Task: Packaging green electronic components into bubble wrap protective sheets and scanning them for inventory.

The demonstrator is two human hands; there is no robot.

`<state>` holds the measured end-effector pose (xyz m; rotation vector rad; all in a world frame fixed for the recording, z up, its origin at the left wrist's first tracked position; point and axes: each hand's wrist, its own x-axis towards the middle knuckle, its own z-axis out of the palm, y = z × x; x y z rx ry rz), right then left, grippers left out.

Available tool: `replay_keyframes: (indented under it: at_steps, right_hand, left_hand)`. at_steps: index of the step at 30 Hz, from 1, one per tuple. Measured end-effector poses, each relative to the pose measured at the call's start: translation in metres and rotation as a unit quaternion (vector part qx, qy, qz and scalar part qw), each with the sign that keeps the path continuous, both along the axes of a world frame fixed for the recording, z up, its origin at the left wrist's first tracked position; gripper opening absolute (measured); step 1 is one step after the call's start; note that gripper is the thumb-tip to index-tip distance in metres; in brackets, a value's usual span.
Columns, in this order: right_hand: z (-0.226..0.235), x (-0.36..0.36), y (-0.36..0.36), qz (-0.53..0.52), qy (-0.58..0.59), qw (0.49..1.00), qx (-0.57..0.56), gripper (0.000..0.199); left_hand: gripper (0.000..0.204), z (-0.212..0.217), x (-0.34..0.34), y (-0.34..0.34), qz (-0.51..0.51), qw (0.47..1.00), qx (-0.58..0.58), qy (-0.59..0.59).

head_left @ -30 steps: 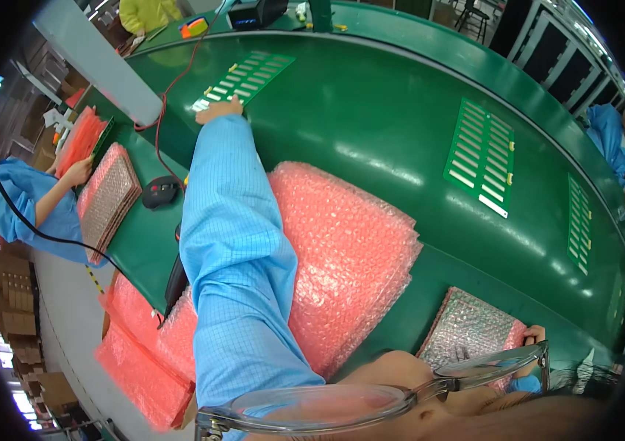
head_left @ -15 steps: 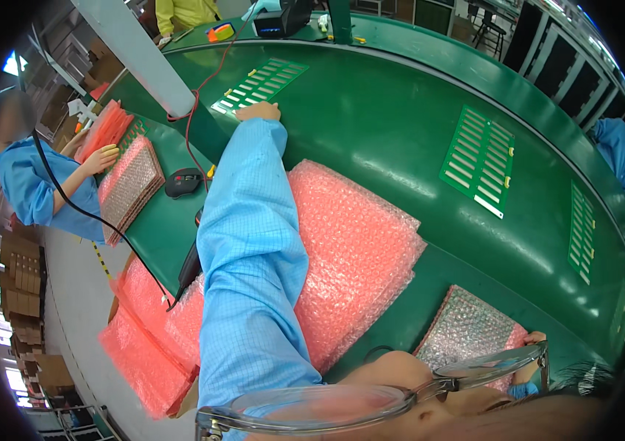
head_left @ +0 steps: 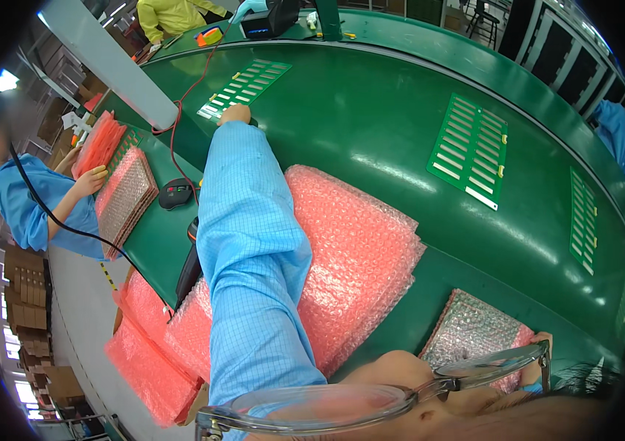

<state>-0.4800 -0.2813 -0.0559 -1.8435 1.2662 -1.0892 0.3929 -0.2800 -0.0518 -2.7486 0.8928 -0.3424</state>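
Observation:
My left hand (head_left: pixel 236 114), its arm stretched far across the bench in a blue sleeve, is at the near end of a green circuit board panel (head_left: pixel 257 79) with rows of pale slots. Its fingers look curled, but their tips are hidden, so a firm hold on the panel does not show. Below the arm lies a thick stack of pink bubble-wrap bags (head_left: pixel 356 257). At the lower right, my right hand (head_left: pixel 543 339) holds the edge of a smaller bubble-wrap stack (head_left: pixel 474 327), silvery with a pink border. Eyeglasses partly cover that hand.
Two more panels (head_left: pixel 467 151) (head_left: pixel 583 220) lie along the green surface. A grey post (head_left: pixel 118 62) with a red cable rises at left, near a black mouse (head_left: pixel 176 193) and a handheld scanner (head_left: pixel 190 272). Beyond them a co-worker (head_left: pixel 40 198) handles pink bags.
The whole view has shifted slightly. My left hand stays by the same panel, now looking more curled. The co-worker's hands remain on the pink bags.

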Motion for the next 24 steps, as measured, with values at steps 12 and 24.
replay_keyframes:
  at_steps: [12,24]
  right_hand:
    - [0.001,0.007,-0.005,-0.006,0.042,0.999,-0.03,0.013]
    - [0.057,0.13,-0.158,0.105,0.108,0.988,0.028,0.028]
  left_hand:
    - [0.037,0.045,-0.101,-0.078,-0.185,0.946,-0.252,0.089]
    - [0.054,0.01,-0.363,-0.126,-0.322,0.768,-0.253,0.493]
